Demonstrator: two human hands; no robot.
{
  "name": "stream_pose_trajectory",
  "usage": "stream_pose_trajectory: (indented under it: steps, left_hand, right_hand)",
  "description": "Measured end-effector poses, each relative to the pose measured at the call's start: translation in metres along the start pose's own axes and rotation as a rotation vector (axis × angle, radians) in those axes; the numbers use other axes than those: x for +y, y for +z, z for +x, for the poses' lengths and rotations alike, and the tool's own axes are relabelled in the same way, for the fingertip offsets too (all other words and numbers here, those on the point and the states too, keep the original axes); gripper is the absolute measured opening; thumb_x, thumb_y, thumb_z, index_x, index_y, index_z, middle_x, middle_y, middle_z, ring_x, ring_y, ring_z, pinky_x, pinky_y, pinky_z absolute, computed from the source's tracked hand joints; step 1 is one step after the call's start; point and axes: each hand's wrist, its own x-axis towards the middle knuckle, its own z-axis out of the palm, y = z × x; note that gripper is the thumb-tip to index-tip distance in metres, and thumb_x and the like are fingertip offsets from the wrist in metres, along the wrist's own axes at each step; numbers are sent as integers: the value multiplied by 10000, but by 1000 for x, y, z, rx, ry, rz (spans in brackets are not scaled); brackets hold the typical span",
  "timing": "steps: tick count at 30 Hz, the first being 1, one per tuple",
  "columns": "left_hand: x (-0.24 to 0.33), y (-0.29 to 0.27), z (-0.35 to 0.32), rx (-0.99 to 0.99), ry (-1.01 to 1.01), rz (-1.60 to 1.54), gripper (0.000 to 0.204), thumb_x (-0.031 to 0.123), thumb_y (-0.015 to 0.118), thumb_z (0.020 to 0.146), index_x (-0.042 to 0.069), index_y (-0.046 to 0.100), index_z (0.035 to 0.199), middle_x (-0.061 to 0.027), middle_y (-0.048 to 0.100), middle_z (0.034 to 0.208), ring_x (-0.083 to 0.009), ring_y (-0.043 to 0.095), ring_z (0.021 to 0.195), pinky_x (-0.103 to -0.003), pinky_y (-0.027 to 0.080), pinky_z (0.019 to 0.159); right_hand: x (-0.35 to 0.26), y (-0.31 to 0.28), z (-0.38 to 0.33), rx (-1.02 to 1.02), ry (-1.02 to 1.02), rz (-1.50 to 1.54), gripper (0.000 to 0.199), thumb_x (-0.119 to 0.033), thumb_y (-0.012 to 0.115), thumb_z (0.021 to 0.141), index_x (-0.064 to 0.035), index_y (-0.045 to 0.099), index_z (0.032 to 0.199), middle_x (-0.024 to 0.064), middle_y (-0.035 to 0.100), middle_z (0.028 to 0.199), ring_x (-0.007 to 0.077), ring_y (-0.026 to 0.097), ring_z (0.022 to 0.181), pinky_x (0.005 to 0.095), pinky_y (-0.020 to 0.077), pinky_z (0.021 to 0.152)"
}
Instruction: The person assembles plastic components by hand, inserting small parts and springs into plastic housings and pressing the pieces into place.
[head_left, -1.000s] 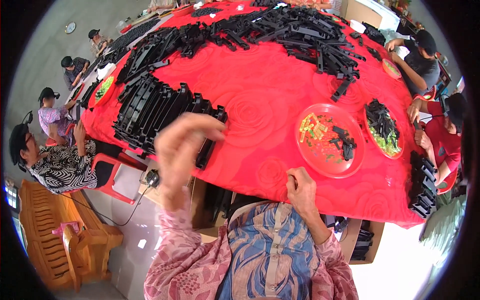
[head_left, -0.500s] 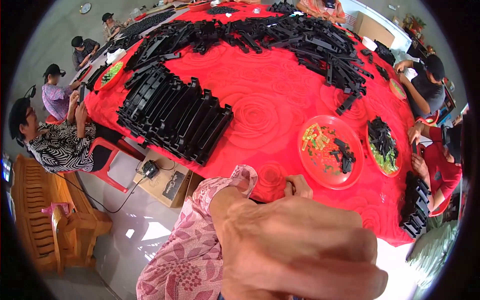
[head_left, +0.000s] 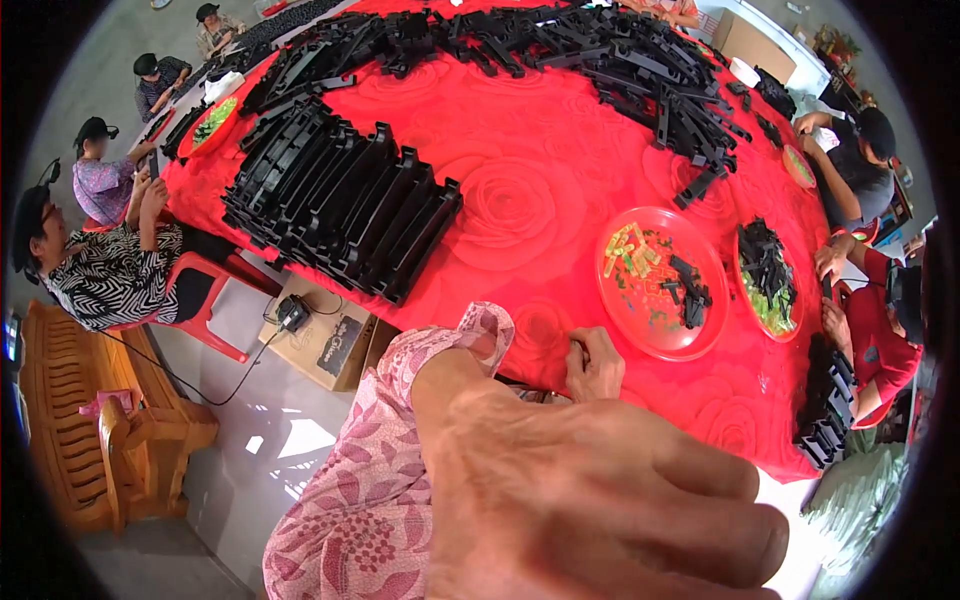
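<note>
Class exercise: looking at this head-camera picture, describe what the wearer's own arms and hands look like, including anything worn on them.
Both hands are bare: no gloves, rings or watch show. The left hand fills the foreground, its forearm in a loose pink sleeve with a darker red floral print and a turned-back cuff. Only the right hand shows, at the table edge; its sleeve is hidden.

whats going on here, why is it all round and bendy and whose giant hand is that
The picture comes from a wide fisheye camera worn on a person's head, looking down; that lens bends straight edges. No machine is here, only a person's bare hands. The giant hand is the wearer's left hand, raised very close to the lens, in a pink flowered sleeve; whether it holds anything cannot be told. The right hand rests on the edge of a table under a red cloth, and seems empty. On the cloth lie a row of black plastic parts, a heap of more, and a red plate of small green, yellow and black pieces. Other people sit around the table.
</note>
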Motion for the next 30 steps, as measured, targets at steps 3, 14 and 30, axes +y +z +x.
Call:
stream_pose_trajectory:
  steps: [3,14,30]
  left_hand:
    - [-1,3,1,47,-20,8,81,41,610,881,-1,564,830,-158,631,685,-222,583,515,-304,439,402]
    - [-17,21,-12,52,232,-99,195,146,676,914,42,552,805,-271,618,858,-209,630,655,-322,412,311]
    - [-133,-50,-92,-465,-437,337,192,-31,585,761,29,534,936,-142,579,871,-327,614,773,-432,492,684]
  right_hand:
    - [-2,-1,0,-14,42,-24,159,57,604,811,-17,620,951,158,596,848,348,625,690,418,482,558]
    - [-2,-2,-3,10,1,22,167,61,608,807,-24,615,950,158,593,848,360,621,691,426,485,563]
    - [2,-6,-8,-198,140,-122,204,-100,661,789,-51,582,971,123,602,936,275,629,878,410,498,681]
